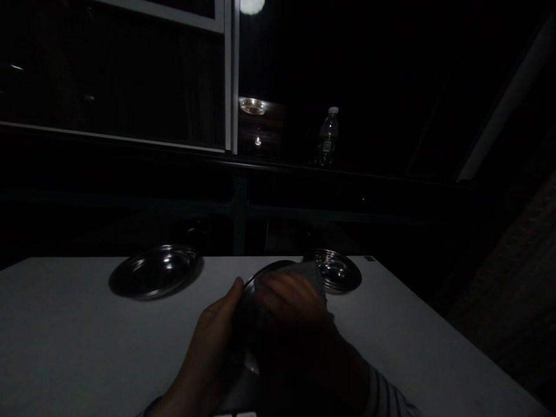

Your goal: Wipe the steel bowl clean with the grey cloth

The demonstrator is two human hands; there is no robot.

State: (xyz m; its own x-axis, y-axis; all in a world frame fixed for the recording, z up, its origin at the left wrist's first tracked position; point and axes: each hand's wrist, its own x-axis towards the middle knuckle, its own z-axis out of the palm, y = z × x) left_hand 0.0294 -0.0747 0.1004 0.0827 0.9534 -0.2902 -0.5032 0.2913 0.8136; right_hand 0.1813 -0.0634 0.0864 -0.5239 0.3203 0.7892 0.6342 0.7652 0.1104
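Note:
My left hand [211, 333] grips the left edge of a shiny metal plate [247, 315], its thumb up along the rim. The plate is tilted above the white table, and much of it is in shadow or behind my right hand. My right hand [297, 301] is over the plate, slightly blurred, with a grey cloth [319, 279] held under its fingers against the plate's inner face. The cloth's ragged edge hangs out on the right.
On the white table [78, 341], a metal plate [154, 272] lies at back left, and metal dishes [341, 273], perhaps stacked, sit at back right. Beyond the table, a clear bottle [328, 139] with a white cap stands on a ledge by a dark window. The room is dim.

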